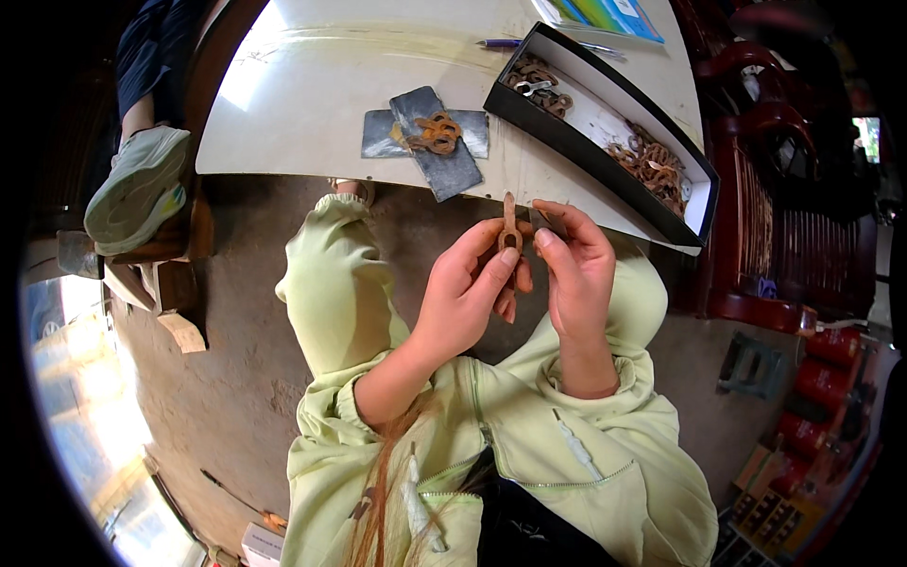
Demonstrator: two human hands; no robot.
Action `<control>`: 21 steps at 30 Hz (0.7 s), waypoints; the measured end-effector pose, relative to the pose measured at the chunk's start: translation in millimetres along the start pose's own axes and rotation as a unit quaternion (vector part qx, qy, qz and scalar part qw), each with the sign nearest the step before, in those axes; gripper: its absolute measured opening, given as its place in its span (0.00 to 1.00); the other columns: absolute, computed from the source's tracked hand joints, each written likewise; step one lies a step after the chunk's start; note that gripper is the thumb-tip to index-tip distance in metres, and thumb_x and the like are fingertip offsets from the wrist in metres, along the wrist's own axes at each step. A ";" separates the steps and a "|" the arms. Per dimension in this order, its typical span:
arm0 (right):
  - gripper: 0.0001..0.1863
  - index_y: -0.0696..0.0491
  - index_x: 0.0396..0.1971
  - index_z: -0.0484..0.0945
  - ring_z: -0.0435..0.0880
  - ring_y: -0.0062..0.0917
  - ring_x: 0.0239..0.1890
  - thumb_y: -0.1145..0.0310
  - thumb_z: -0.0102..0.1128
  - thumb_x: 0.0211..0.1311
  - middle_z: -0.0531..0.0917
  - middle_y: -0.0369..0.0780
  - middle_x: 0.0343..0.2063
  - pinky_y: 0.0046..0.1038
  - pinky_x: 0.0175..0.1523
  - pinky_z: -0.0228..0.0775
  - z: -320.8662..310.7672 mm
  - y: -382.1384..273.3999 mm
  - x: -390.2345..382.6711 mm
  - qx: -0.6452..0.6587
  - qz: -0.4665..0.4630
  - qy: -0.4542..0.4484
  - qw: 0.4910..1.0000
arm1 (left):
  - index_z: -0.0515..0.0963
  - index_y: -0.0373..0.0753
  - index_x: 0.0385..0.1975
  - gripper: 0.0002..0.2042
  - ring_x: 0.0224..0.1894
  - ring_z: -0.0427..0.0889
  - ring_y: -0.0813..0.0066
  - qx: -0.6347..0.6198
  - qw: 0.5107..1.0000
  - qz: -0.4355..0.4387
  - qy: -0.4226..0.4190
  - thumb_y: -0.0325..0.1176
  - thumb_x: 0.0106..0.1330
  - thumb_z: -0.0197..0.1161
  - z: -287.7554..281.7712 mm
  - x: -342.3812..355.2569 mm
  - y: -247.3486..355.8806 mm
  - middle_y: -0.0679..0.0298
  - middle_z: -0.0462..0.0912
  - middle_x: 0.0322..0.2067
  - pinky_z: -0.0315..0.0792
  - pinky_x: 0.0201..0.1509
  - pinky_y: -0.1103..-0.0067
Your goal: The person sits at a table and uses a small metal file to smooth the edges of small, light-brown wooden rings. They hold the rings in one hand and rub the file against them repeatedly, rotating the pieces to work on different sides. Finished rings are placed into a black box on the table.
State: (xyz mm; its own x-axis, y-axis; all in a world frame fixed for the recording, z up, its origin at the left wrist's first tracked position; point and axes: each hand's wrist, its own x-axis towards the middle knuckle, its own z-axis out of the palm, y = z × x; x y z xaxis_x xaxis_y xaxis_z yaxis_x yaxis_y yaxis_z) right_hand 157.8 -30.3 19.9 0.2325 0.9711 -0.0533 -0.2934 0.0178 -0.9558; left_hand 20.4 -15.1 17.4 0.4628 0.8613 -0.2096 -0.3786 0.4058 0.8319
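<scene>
1. Head view, the left hand (465,276): its thumb and fingers are clamped on a rusty link (510,219), a brown, rough-skinned metal piece with a rounded eye below and a narrow tongue pointing to the far side. The link stands roughly upright in the grip, just off the table's near edge.
2. The right hand (578,266), just beside it, has thumb and fingertips pinched together on a small dark flat piece (546,223); its full outline is hidden by the fingers.
3. Beyond the hands is a smooth, pale table (312,104), glossy where light strikes its far left.
4. On it lie two grey rectangular slabs, crossed: the upper slab (450,178) is scuffed and matte, the lower slab (376,144) shinier in places. A small heap of orange-brown rusty links (437,134) rests on the crossing.
5. To the right, a long open box (581,156), black outside and white inside, lies slantwise. Brown rusted pieces (652,168) are heaped toward its near right end; more gather at the far left end, with a bright silvery piece (533,87) among them.
6. Farther off lie a slim pen (499,42) and a glossy, colourful booklet (605,14).
7. At right stands a dark red, polished slatted chair (751,203).
</scene>
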 end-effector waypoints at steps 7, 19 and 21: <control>0.11 0.61 0.44 0.76 0.73 0.13 0.34 0.77 0.55 0.61 0.78 0.34 0.34 0.17 0.40 0.66 -0.1 0.7 -2.0 0.016 0.007 -0.016 1.000 | 0.68 0.31 0.45 0.09 0.16 0.66 0.88 0.032 0.999 0.006 0.020 0.27 0.69 0.49 -1.5 0.7 2.2 0.64 0.76 0.24 0.66 0.19 0.88; 0.07 0.62 0.38 0.76 0.74 0.12 0.33 0.79 0.55 0.60 0.79 0.35 0.32 0.15 0.36 0.66 2.0 1.5 3.0 -0.065 -0.114 0.016 0.991 | 0.75 0.32 0.35 0.05 0.16 0.66 0.90 0.231 0.966 0.103 0.058 0.26 0.66 0.55 -6.9 3.8 -9.1 0.70 0.72 0.19 0.58 0.17 0.89; 0.07 0.62 0.38 0.76 0.74 0.13 0.31 0.79 0.54 0.60 0.79 0.36 0.32 0.15 0.34 0.67 0.2 1.3 1.8 -0.062 -0.097 0.003 0.993 | 0.75 0.32 0.34 0.05 0.17 0.65 0.90 0.197 0.972 0.104 0.072 0.26 0.65 0.55 -6.6 4.1 -9.6 0.71 0.72 0.19 0.58 0.18 0.89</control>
State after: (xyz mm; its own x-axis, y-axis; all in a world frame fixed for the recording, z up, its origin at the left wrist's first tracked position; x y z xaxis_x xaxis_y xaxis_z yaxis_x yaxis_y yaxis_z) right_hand 157.7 -28.6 18.7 0.2789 0.9509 0.1340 -0.1267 0.1747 -0.9764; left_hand 20.6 -13.5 5.2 0.2812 0.9577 -0.0616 -0.1019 0.0937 0.9904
